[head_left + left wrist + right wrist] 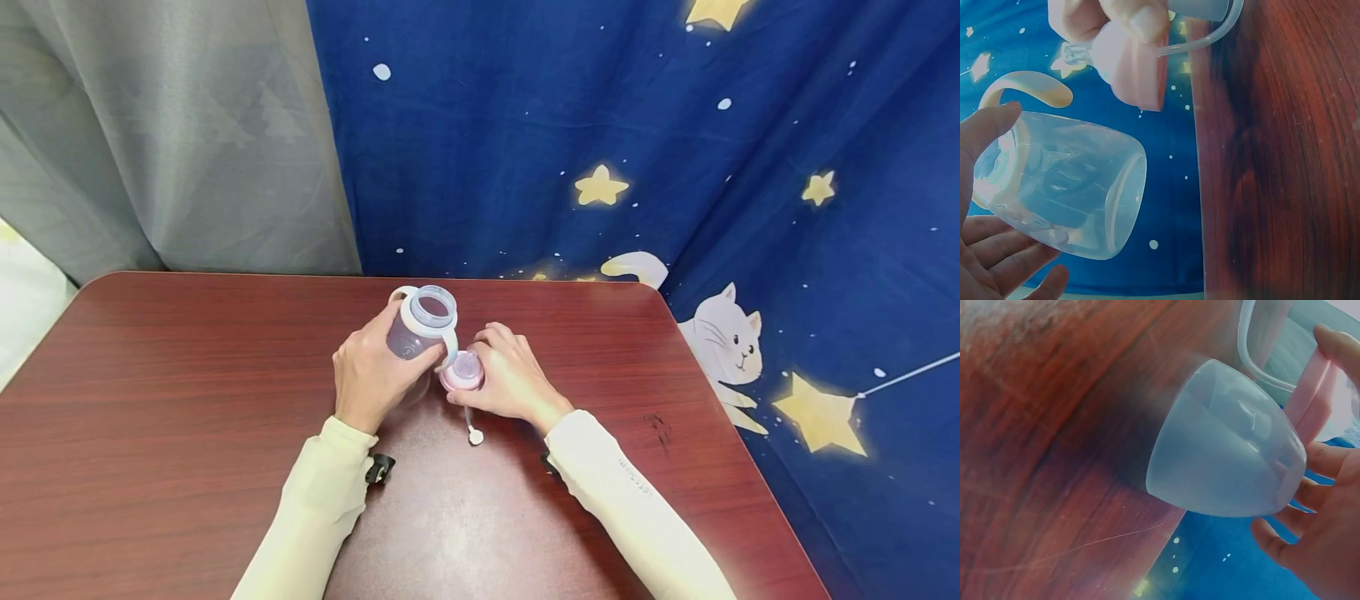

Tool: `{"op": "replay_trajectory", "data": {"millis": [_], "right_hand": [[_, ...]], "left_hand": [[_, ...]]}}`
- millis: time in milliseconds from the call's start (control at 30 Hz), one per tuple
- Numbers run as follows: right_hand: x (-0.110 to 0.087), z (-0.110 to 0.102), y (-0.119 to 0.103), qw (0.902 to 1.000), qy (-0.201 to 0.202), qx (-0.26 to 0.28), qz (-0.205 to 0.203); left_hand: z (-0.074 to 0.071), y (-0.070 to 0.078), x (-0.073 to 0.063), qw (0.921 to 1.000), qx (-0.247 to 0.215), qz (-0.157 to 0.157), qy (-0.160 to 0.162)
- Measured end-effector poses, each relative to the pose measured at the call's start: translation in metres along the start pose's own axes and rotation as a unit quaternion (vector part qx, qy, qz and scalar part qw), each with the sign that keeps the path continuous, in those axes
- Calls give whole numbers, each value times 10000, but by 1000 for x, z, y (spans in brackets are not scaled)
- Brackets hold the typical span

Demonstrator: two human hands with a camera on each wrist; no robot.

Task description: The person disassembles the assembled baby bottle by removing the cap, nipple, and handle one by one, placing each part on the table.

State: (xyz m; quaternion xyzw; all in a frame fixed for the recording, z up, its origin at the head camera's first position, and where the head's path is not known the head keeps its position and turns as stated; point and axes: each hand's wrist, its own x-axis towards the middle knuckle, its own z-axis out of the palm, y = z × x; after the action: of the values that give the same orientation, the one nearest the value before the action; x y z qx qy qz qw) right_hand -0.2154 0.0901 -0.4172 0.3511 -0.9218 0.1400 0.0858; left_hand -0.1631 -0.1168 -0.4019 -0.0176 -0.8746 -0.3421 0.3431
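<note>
From the head view, your left hand (369, 371) wraps the clear bottle (420, 329) just above the table (150, 400), beside your right hand (510, 379), which pinches the pink lid (462, 372) with its straw (471, 421) trailing.

The left wrist view shows the bottle cradled in curled fingers (997, 262); it looks empty, so probably light and smooth (keep to the body, below the handles).

The right wrist view shows your fingertips on the lid's rim (1313, 390), likely the firmest hold.
</note>
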Motion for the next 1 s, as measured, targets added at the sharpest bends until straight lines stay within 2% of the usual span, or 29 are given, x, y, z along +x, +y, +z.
{"op": "replay_trajectory", "data": {"millis": [367, 633, 1000], "right_hand": [[8, 8, -9, 9983, -330, -480, 7], [11, 13, -11, 9928, -584, -1037, 127], [17, 16, -10, 9888, -948, -1076, 415]], "left_hand": [[-1, -3, -1, 10000, 12, 0, -22], [0, -3, -3, 10000, 52, -50, -61], [2, -4, -4, 10000, 31, -13, -28]]}}
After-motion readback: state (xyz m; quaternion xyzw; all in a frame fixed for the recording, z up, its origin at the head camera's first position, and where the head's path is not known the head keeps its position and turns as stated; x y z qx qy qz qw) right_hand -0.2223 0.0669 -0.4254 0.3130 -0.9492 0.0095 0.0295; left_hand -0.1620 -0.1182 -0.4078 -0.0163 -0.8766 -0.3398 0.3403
